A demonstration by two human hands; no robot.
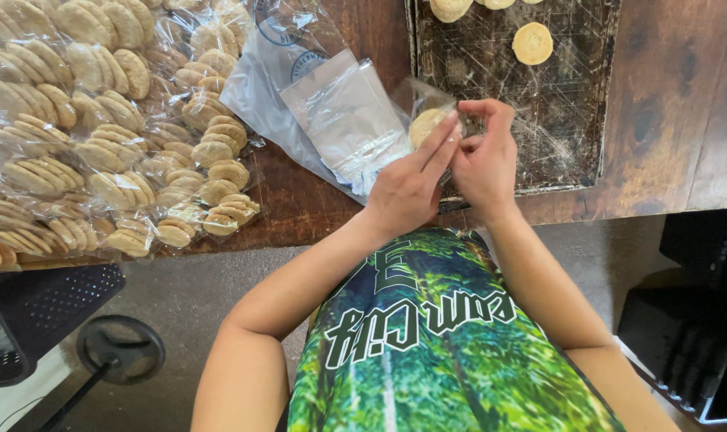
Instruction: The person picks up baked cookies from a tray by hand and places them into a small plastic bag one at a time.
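A cookie is being held inside a small clear bag between two hands at the table's near edge.

At far left, bagged cookies point(99, 128) are heaped on the wooden table point(667, 104); just right of them, a stack of empty clear bags point(339, 120) is laid flat. The left hand point(407, 188) is seen with fingers extended and pressed together, laid against the small bag point(429, 100), in which the round cookie point(424, 125) lies just beyond the fingertips, up and slightly right. The right hand point(483, 156) is pinched on the bag's right edge, nearest its mouth. Further right, a dark baking tray point(571, 104) is seen with a loose cookie point(532, 43) well apart.
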